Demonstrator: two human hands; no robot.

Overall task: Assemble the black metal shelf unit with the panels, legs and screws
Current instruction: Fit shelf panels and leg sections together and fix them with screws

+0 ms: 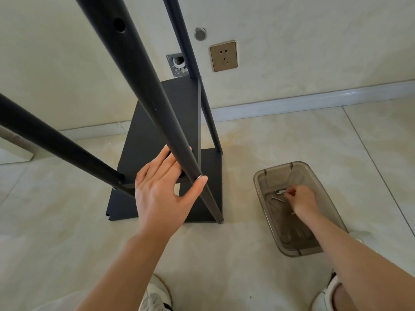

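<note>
While the shelf unit (166,140) stands on the floor by the wall:
Left hand (161,189): fingers spread, thumb pressing a screw (199,177) on the front leg (143,86).
Right hand (302,199): curled, pinching a screw inside the plastic bin (314,248).

A pale tiled floor (280,142) meets the far wall. On it stand a black shelf unit (157,135) and, right, a clear plastic bin (314,243).

Three black legs (143,86) rise toward the camera, from eleven, twelve and nine o'clock. Two black panels (155,131) show, one above the other. One clear plastic tray (314,243) sits at four o'clock, holding a few small metal tools (279,194), too tangled to count. Two hands: left hand (161,194), right hand (303,198). One wall socket (224,56) at one o'clock. Two shoes (157,295) at six.
</note>
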